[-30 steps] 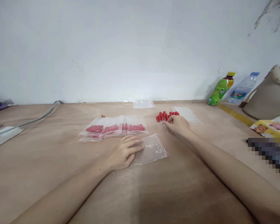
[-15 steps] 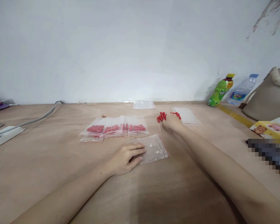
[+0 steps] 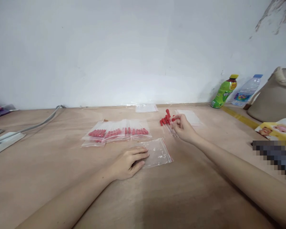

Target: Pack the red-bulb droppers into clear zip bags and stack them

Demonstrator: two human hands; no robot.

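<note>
My left hand (image 3: 131,160) lies with its fingers stretched out over the left part of a clear zip-lock bag (image 3: 157,153), which is flat on the table and has a red line along its right edge. Farther off, my right hand (image 3: 184,128) is closed in a pinch on a dropper (image 3: 168,113) with a red bulb and a thin clear tube. That dropper's bulb stands higher than the others. Several more red-bulbed droppers (image 3: 164,121) lie in a loose bunch beside and partly behind the right fingers. To the left, overlapping zip-lock bags (image 3: 116,125) hold red-bulbed pieces.
Flat zip-lock bags (image 3: 190,117) lie behind my right hand, and another bag (image 3: 146,108) is near the wall. A green bottle (image 3: 224,92), a clear bottle (image 3: 246,92) and a beige bag (image 3: 274,95) stand at right. A cable (image 3: 43,119) runs along the left.
My right hand has drawn back slightly to the right from over the bunch, pinching a dropper whose bulb is now raised. My left hand stays on the bag.
</note>
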